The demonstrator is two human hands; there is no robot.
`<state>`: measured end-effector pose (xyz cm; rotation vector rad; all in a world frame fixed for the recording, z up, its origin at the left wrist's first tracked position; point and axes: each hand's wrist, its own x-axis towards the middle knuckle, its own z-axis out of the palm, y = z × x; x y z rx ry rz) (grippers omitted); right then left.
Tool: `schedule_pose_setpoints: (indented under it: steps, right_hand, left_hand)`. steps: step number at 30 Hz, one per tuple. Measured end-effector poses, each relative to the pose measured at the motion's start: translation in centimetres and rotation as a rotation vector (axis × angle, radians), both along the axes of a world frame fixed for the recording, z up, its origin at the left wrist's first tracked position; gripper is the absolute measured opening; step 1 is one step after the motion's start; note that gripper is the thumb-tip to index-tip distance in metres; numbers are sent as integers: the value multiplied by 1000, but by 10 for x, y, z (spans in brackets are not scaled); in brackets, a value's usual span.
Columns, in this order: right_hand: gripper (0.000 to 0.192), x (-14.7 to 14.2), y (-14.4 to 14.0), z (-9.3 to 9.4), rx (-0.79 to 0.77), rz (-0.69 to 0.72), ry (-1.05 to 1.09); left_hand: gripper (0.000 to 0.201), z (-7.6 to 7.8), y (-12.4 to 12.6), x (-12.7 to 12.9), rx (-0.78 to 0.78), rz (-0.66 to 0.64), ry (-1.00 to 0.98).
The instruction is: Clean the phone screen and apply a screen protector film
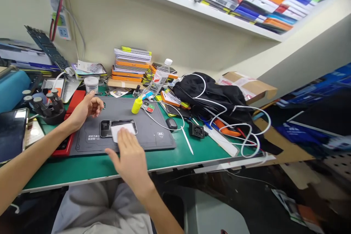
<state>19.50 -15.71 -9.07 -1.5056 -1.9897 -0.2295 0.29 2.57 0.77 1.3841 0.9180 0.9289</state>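
As your right hand (130,155), flattened out, presses a white wipe (115,131) onto the phone (105,128), your left hand (88,109) hangs half-curled, seemingly empty, over the grey mat (153,135) likely cushioning the phone.

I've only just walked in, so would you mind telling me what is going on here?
A person is working over a grey mat. Their right hand lies flat on a white sheet, cloth or paper, which covers part of a phone. The left hand is to the left, fingers loosely curled, with nothing visible in it. A yellow bottle stands beyond the phone.
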Motion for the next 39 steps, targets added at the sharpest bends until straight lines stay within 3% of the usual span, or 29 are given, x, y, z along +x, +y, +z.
schedule_pose_setpoints:
  steps: [4,7,12,17,24,29,31,35,39]
  right_hand:
    - [85,-41,19,8,-15,98,-20]
    - [75,-45,40,15,-46,139,-35]
    - [71,3,62,23,-108,68,-50]
    - [55,49,55,14,-86,22,47]
    - [30,61,47,7,-39,-59,199]
    - [22,63,47,20,-10,-199,278]
    - [27,63,45,24,22,-262,301]
    - [45,62,45,26,100,-359,337]
    - [56,63,46,23,153,-341,347]
  left_hand:
    - [78,5,0,-2,4,-4,25]
    - [77,8,2,-4,22,-7,45]
    - [77,6,2,-4,55,9,69]
    - [78,6,1,-3,73,24,104]
    - [78,3,7,-7,150,85,253]
    - [51,-1,13,-12,340,137,459]
    - [42,-3,17,-11,480,93,547]
    - [27,-16,29,-9,776,-148,584]
    - [40,-29,32,-10,919,-345,711]
